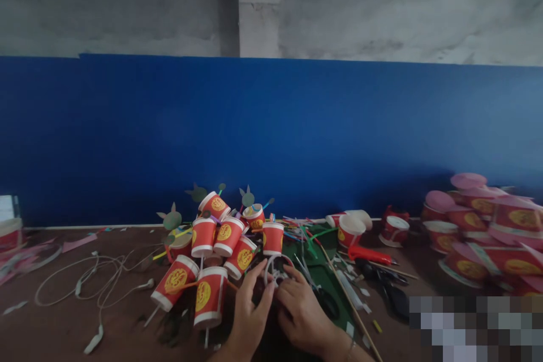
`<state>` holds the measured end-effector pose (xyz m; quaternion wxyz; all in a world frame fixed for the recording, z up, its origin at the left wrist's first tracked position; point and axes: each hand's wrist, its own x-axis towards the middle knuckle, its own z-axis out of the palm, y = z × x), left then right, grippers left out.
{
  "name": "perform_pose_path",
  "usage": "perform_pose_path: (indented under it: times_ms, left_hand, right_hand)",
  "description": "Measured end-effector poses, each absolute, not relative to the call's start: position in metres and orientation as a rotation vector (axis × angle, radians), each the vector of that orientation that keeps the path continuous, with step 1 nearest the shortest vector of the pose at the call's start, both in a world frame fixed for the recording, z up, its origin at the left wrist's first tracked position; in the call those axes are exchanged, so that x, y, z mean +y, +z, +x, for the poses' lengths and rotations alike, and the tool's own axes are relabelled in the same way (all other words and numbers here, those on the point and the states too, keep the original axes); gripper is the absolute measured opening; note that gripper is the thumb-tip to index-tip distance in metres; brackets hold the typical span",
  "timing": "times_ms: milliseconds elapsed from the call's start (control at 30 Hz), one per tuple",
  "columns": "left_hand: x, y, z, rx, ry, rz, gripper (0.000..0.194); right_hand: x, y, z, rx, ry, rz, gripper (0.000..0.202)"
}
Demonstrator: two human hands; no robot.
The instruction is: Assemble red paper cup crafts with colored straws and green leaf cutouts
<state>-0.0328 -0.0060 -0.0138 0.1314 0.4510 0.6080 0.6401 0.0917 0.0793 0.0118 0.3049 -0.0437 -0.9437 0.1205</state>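
Note:
My left hand (251, 304) and my right hand (302, 306) meet at the front middle of the table. Between their fingertips is a round piece with a white rim (266, 275), its inside dark with white bits; I cannot make out its exact kind. The left thumb and fingers close on its left side, while the right fingers are curled at its right side. Just beyond it a red paper cup (272, 239) stands upside down. To the left lies a heap of red paper cups with yellow prints, the nearest being a tilted cup (210, 297) with a white stick below.
White earphones (102, 288) lie tangled at left. A green cutting mat (316, 260) holds paper scraps, black-handled scissors (328, 301) and a long wooden stick (350, 300). A red tool (369, 254) lies right of it. Red cups with pink discs (469, 181) pile up at far right.

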Motion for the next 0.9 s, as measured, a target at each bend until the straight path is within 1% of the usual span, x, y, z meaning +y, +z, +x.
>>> perform_pose_path:
  times_ms: [167, 300, 367, 433, 467, 567, 733, 833, 900]
  left_hand:
    - [-0.007, -0.010, -0.032, 1.767, 1.900, 1.236, 0.037]
    - [-0.007, -0.007, -0.034, 1.761, 1.934, 1.109, 0.041]
    - [-0.007, -0.005, -0.034, 1.762, 1.975, 1.046, 0.042]
    - [-0.007, -0.004, -0.035, 1.766, 2.007, 1.004, 0.041]
    - [-0.007, -0.004, -0.035, 1.768, 2.015, 0.995, 0.040]
    - [-0.005, -0.006, -0.035, 1.761, 1.986, 1.022, 0.038]
    - [-0.002, -0.016, -0.036, 1.853, 1.897, 1.142, 0.038]
    - [-0.003, -0.021, -0.035, 1.940, 1.942, 1.329, 0.039]
    - [-0.006, -0.022, -0.034, 1.932, 1.944, 1.543, 0.041]
  right_hand:
    - [0.077, 0.012, 0.095, -2.305, 0.308, -0.059, 0.037]
    - [0.075, 0.005, 0.100, -1.989, 0.335, -0.204, 0.031]
    - [0.078, 0.002, 0.101, -1.917, 0.389, -0.297, 0.033]
    - [0.083, 0.001, 0.100, -1.945, 0.472, -0.347, 0.038]
    - [0.085, 0.001, 0.100, -1.989, 0.501, -0.335, 0.037]
    - [0.091, -0.001, 0.099, -2.087, 0.520, -0.238, 0.026]
    - [0.091, -0.001, 0.099, -2.043, 0.556, -0.273, 0.018]
    - [0.091, 0.002, 0.098, -2.067, 0.503, -0.316, 0.014]
    - [0.091, 0.004, 0.097, -2.112, 0.432, -0.297, 0.014]
